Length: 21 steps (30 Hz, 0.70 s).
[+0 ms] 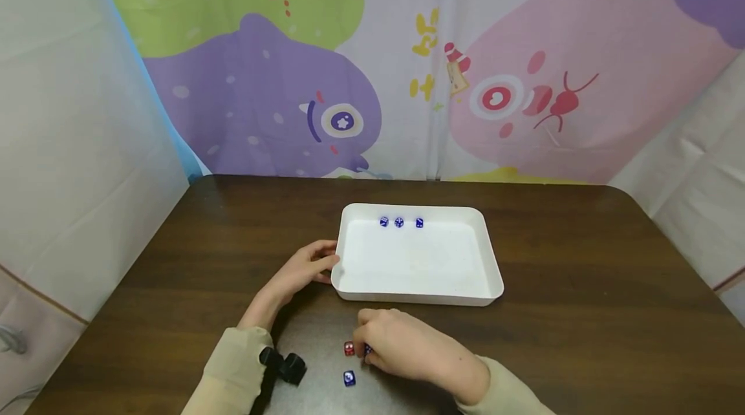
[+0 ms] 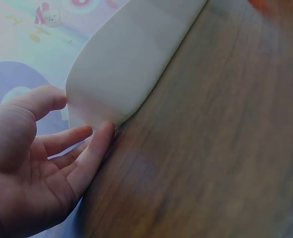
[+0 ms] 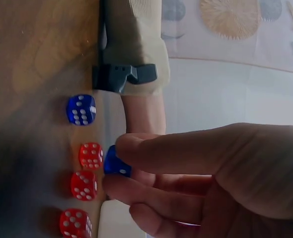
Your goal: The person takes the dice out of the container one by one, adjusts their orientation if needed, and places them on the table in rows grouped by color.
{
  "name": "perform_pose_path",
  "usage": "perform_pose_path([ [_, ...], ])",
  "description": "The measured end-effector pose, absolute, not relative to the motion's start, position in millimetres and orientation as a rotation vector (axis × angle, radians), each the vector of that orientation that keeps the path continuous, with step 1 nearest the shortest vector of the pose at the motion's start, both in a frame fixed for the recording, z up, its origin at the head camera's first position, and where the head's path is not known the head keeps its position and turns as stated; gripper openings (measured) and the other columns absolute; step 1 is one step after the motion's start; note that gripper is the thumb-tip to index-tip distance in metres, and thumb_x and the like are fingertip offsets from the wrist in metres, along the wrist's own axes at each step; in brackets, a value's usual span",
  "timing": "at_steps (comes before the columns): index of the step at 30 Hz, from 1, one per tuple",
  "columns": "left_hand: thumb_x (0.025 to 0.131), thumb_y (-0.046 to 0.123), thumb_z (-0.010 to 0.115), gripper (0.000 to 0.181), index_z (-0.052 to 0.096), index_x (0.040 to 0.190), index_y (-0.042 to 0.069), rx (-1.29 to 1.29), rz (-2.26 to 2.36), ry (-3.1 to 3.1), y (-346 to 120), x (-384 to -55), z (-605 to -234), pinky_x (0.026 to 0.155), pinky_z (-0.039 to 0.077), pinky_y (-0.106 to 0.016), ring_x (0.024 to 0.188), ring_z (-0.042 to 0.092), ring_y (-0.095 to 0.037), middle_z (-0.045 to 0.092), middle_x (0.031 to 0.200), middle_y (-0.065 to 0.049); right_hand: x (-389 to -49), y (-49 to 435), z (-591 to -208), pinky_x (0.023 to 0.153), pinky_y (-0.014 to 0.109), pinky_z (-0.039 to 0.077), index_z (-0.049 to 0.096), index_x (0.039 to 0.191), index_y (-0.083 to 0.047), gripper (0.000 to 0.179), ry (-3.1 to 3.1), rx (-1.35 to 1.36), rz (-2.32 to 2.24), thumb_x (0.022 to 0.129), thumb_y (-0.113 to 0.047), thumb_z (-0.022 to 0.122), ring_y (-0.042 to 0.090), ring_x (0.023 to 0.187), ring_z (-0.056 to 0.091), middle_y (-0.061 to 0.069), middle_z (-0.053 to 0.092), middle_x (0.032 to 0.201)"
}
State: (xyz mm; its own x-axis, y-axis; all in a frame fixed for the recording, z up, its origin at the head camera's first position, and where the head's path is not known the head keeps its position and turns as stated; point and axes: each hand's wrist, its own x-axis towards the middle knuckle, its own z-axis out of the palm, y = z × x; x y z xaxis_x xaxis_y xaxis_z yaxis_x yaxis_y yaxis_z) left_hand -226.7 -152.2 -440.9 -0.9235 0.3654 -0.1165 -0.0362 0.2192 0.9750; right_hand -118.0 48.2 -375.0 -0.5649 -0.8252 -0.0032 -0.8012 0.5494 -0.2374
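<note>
My right hand (image 1: 401, 344) is in front of the white tray (image 1: 419, 301), pinching a blue die (image 3: 117, 162) between thumb and fingertips. Close beside it on the table are a red die (image 3: 91, 155), a second red die (image 3: 84, 185) and a third red die (image 3: 76, 223). Another blue die (image 1: 349, 378) lies nearer to me. At the tray's left side, my left hand (image 1: 305, 267) holds on with the thumb at the rim and fingertips against the outer wall (image 2: 121, 69). Three blue dice (image 1: 399, 222) sit in a row along the tray's far side.
The dark wooden table (image 1: 582, 286) extends to both sides of the tray. A black wrist strap mount (image 1: 285, 363) is on the left sleeve. Behind the table hangs a cartoon-printed curtain (image 1: 407, 130), with pale cloth (image 1: 70, 143) at the left side.
</note>
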Motion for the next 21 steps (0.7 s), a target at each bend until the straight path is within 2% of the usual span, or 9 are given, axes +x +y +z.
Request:
perform_pose_path([
  [16, 0.085, 0.02, 0.052, 0.046, 0.038, 0.124, 0.0, 0.297, 1.736, 2.205, -152.8, -228.6, -445.4, 0.068, 0.049, -0.034, 0.089, 0.052, -0.022, 0.046, 0.112, -0.02, -106.6, 40.7, -387.7, 0.048, 0.01, 0.035, 0.063, 0.063, -0.025, 0.014, 2.593, -1.513, -0.199, 0.068, -0.012, 0.066, -0.004, 0.06, 0.044, -0.014, 0.047, 0.07],
  [21, 0.085, 0.021, 0.052, 0.045, 0.038, 0.124, 0.001, 0.296, 1.73, 2.21, -153.4, -228.0, -444.4, 0.067, 0.049, -0.034, 0.088, 0.052, -0.022, 0.047, 0.112, -0.018, -106.8, 39.5, -390.6, 0.046, 0.009, 0.034, 0.062, 0.064, -0.023, 0.013, 2.568, -1.495, -0.236, 0.071, -0.014, 0.065, -0.005, 0.057, 0.042, -0.015, 0.047, 0.069],
])
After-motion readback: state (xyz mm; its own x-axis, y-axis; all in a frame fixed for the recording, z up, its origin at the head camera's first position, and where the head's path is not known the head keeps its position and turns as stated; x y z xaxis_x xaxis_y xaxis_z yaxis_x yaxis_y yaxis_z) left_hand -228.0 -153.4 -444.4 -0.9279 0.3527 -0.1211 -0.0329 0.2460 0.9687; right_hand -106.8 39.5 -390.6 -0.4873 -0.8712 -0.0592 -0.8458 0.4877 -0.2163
